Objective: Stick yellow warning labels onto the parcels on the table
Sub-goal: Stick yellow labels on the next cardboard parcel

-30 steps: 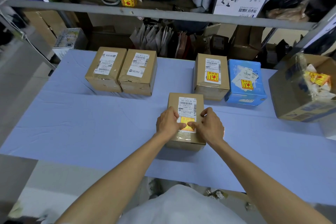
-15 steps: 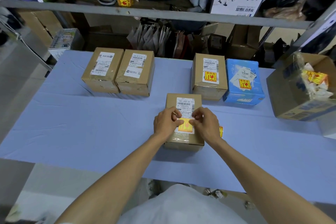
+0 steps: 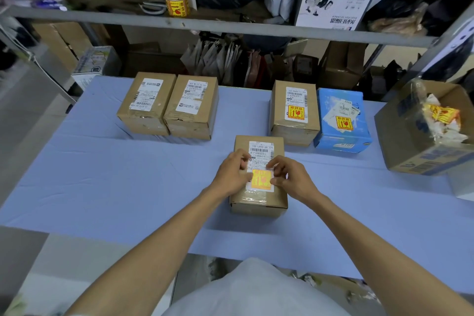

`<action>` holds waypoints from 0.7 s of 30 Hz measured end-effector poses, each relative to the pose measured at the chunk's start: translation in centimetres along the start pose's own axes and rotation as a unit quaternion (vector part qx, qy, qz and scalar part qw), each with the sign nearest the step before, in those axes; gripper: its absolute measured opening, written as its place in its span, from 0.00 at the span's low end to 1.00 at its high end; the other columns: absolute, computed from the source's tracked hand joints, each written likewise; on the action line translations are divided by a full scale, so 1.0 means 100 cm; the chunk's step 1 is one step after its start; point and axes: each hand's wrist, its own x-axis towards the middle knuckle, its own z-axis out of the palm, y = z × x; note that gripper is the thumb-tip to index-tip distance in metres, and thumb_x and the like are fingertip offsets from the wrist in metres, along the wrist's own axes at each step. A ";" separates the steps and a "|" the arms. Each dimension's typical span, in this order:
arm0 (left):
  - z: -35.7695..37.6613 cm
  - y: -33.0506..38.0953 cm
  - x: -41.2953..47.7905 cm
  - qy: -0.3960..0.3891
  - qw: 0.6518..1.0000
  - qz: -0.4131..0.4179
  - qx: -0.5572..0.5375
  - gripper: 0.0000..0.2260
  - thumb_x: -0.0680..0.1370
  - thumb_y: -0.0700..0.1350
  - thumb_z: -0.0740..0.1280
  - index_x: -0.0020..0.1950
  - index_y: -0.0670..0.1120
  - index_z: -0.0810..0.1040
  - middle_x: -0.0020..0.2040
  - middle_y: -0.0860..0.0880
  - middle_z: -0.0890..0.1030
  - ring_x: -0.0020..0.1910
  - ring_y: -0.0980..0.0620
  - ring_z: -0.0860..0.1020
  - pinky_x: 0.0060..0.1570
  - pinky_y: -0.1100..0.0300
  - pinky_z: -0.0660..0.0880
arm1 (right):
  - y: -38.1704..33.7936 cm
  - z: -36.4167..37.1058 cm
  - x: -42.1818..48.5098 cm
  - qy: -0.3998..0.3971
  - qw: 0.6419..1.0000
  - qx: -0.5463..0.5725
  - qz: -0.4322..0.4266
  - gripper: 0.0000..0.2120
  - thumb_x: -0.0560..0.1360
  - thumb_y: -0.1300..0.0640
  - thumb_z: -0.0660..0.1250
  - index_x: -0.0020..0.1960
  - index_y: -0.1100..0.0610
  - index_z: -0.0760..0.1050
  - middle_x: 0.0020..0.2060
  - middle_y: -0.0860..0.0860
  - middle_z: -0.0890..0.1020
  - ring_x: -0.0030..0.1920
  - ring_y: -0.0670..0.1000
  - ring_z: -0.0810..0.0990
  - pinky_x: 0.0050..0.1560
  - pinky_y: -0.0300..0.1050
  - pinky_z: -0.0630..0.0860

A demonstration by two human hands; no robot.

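A brown parcel (image 3: 259, 197) lies in the middle of the blue table (image 3: 128, 182) with a yellow warning label (image 3: 261, 178) flat on its white shipping slip. My left hand (image 3: 232, 173) touches the label's left edge with its thumb. My right hand (image 3: 291, 178) touches the right edge with thumb and forefinger. The fingers of both hands are bent and rest on the parcel's top. Two brown parcels (image 3: 146, 104) (image 3: 192, 108) at the back left carry no yellow label. A brown parcel (image 3: 295, 114) and a blue parcel (image 3: 342, 122) at the back right each carry one.
A roll of yellow labels (image 3: 177, 4) stands on the metal shelf (image 3: 230, 25) behind the table, beside scissors. An open carton (image 3: 420, 146) holding crumpled label backing sits at the table's right end. Bags and boxes fill the shelf.
My thumbs met on the label's middle, then both hands slid apart to its left and right edges. The parcel has stayed in place.
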 end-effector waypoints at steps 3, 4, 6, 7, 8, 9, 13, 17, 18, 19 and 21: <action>-0.003 0.011 0.013 -0.010 0.998 -0.037 -0.043 0.16 0.77 0.33 0.58 0.63 0.43 0.63 0.63 0.45 0.65 0.62 0.50 0.68 0.59 0.61 0.70 | -0.008 -0.002 0.005 0.014 0.999 0.026 0.020 0.13 0.69 0.67 0.69 0.50 0.55 0.78 0.36 0.49 0.80 0.38 0.47 0.78 0.47 0.52 0.78; -0.006 0.016 0.017 -0.023 0.998 -0.037 -0.040 0.16 0.78 0.33 0.58 0.64 0.42 0.61 0.63 0.45 0.63 0.63 0.49 0.67 0.58 0.61 0.71 | -0.013 -0.003 0.007 0.023 0.999 0.039 0.019 0.12 0.70 0.66 0.70 0.51 0.55 0.77 0.37 0.49 0.80 0.38 0.47 0.78 0.46 0.49 0.78; -0.011 0.027 0.023 -0.050 0.997 -0.032 -0.045 0.17 0.79 0.32 0.57 0.65 0.41 0.59 0.61 0.43 0.63 0.62 0.47 0.69 0.47 0.65 0.73 | -0.023 -0.006 0.009 0.044 0.996 0.076 0.005 0.13 0.71 0.64 0.72 0.54 0.55 0.76 0.39 0.51 0.81 0.38 0.46 0.78 0.41 0.41 0.76; -0.013 0.032 0.026 -0.053 0.996 -0.029 -0.072 0.16 0.79 0.32 0.56 0.66 0.41 0.59 0.62 0.42 0.65 0.62 0.45 0.72 0.43 0.66 0.73 | -0.030 -0.008 0.011 0.057 0.994 0.094 -0.009 0.14 0.70 0.64 0.72 0.55 0.54 0.76 0.41 0.51 0.81 0.38 0.47 0.79 0.39 0.39 0.76; -0.014 0.037 0.027 -0.050 0.992 -0.035 -0.110 0.16 0.80 0.33 0.56 0.66 0.41 0.60 0.62 0.40 0.68 0.61 0.43 0.75 0.43 0.66 0.74 | -0.035 -0.010 0.012 0.067 0.991 0.108 -0.029 0.16 0.70 0.63 0.73 0.55 0.54 0.76 0.42 0.51 0.81 0.39 0.48 0.79 0.38 0.38 0.76; -0.015 0.041 0.029 -0.042 0.986 -0.043 -0.153 0.14 0.80 0.34 0.57 0.66 0.42 0.61 0.61 0.39 0.71 0.58 0.44 0.78 0.46 0.64 0.76 | -0.040 -0.012 0.013 0.075 0.989 0.114 -0.053 0.16 0.70 0.61 0.74 0.56 0.54 0.76 0.43 0.49 0.81 0.39 0.47 0.79 0.38 0.37 0.76; -0.016 0.053 0.035 0.022 0.976 -0.023 -0.216 0.08 0.79 0.41 0.65 0.56 0.41 0.72 0.49 0.44 0.80 0.45 0.50 0.82 0.51 0.54 0.80 | -0.051 -0.017 0.020 0.105 0.983 0.116 -0.097 0.11 0.72 0.58 0.73 0.54 0.54 0.79 0.42 0.47 0.82 0.41 0.44 0.81 0.41 0.39 0.79; -0.020 0.061 0.038 0.057 0.972 0.012 -0.228 0.03 0.74 0.40 0.72 0.45 0.43 0.79 0.40 0.45 0.83 0.43 0.48 0.83 0.46 0.55 0.81 | -0.052 -0.024 0.027 0.130 0.974 0.164 -0.090 0.07 0.73 0.55 0.72 0.49 0.57 0.82 0.39 0.47 0.84 0.40 0.45 0.83 0.41 0.38 0.80; -0.021 0.063 0.039 0.063 0.971 0.021 -0.228 0.02 0.73 0.40 0.73 0.43 0.44 0.81 0.39 0.45 0.84 0.43 0.47 0.84 0.47 0.55 0.81 | -0.054 -0.026 0.028 0.132 0.972 0.175 -0.088 0.06 0.73 0.56 0.72 0.48 0.58 0.82 0.38 0.48 0.84 0.38 0.45 0.83 0.40 0.38 0.80; -0.023 0.064 0.041 0.066 0.971 0.029 -0.228 0.02 0.73 0.40 0.73 0.41 0.45 0.82 0.39 0.44 0.84 0.44 0.46 0.84 0.47 0.55 0.81 | -0.055 -0.027 0.029 0.136 0.970 0.185 -0.086 0.06 0.73 0.58 0.72 0.48 0.58 0.82 0.37 0.49 0.84 0.37 0.46 0.83 0.39 0.38 0.80; -0.026 0.065 0.045 0.057 0.967 0.037 -0.246 0.01 0.73 0.39 0.73 0.42 0.44 0.83 0.40 0.43 0.84 0.44 0.45 0.83 0.48 0.54 0.81 | -0.057 -0.032 0.032 0.143 0.965 0.202 -0.083 0.04 0.73 0.60 0.71 0.47 0.60 0.82 0.36 0.52 0.85 0.36 0.48 0.83 0.38 0.40 0.81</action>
